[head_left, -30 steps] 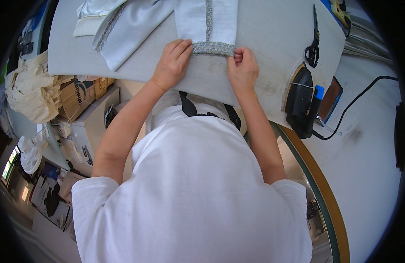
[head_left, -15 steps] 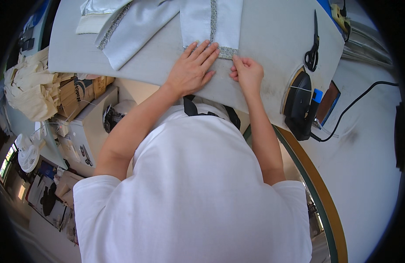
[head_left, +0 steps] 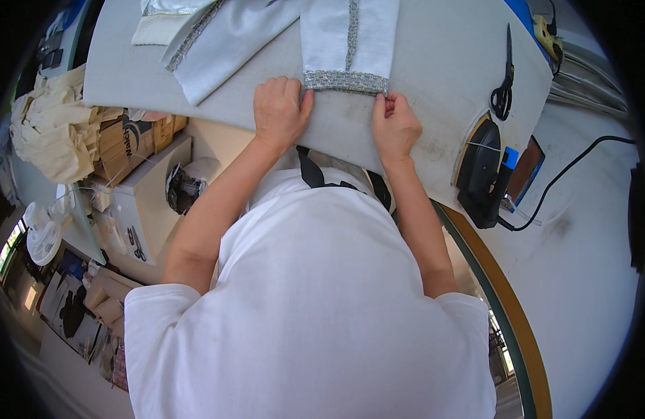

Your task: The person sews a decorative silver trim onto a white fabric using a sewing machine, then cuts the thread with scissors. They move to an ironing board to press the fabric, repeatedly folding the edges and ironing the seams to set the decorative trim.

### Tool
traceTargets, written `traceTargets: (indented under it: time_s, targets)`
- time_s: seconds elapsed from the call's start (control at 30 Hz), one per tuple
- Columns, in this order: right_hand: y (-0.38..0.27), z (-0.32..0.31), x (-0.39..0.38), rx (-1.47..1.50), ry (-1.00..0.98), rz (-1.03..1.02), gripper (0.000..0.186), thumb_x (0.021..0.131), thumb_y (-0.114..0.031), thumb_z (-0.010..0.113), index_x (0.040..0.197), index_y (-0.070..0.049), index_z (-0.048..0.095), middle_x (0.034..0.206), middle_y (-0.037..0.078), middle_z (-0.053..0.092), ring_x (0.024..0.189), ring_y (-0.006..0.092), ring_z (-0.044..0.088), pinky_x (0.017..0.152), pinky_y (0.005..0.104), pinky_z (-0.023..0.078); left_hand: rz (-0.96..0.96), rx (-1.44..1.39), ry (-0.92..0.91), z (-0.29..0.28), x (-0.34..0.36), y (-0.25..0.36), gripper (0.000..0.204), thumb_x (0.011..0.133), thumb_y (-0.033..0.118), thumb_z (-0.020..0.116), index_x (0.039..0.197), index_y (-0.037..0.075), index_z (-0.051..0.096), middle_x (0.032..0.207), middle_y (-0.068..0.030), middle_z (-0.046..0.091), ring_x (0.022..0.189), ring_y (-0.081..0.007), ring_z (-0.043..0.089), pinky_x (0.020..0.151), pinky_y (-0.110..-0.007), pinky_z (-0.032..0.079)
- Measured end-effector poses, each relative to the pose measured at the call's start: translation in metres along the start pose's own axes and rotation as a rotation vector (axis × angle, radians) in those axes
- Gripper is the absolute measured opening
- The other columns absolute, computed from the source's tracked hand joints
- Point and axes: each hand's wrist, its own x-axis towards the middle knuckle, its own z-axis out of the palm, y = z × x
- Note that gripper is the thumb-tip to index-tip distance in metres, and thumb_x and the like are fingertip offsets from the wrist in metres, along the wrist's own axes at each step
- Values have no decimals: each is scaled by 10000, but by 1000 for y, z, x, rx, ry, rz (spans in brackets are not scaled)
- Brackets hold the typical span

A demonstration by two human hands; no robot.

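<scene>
Silvery cuff (head_left: 347, 81), right hand (head_left: 397, 127) pinching one corner, left hand (head_left: 279, 112) curled at another, grip unclear

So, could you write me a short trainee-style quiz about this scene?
1. Which is nearest the scissors: a) iron, b) fan, c) cardboard box?
2. True or false: the right hand has its fingertips at the right end of the silvery band.
3. Where is the left hand?

Key:
1. a, the iron.
2. True.
3. At the band's left end.
</scene>
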Motion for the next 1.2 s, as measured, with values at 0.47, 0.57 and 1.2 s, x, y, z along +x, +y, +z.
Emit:
traceTargets:
  time_s: [0.47,0.57,1.2]
  targets:
    - [10,7,5,-97,103,-271,104,839,-148,733,896,-68,700,718,131,698,588,328,666,542,435,531,45,121,-29,12,2,11,187,846,124,682,744,77,532,640,-119,600,536,-301,622,500,-418,505]
    - [8,7,7,-54,138,-284,99,835,-120,717,903,-52,698,722,144,696,590,331,667,532,434,527,55,124,-28,12,1,13,175,863,95,651,742,74,527,625,-123,598,528,-299,623,500,-416,509]
    - [4,11,10,-167,57,-283,237,826,-105,660,1037,-2,692,792,185,687,636,363,662,569,461,539,58,145,-38,9,7,12,195,827,151,699,739,85,538,621,-95,601,517,-279,620,498,-411,507]
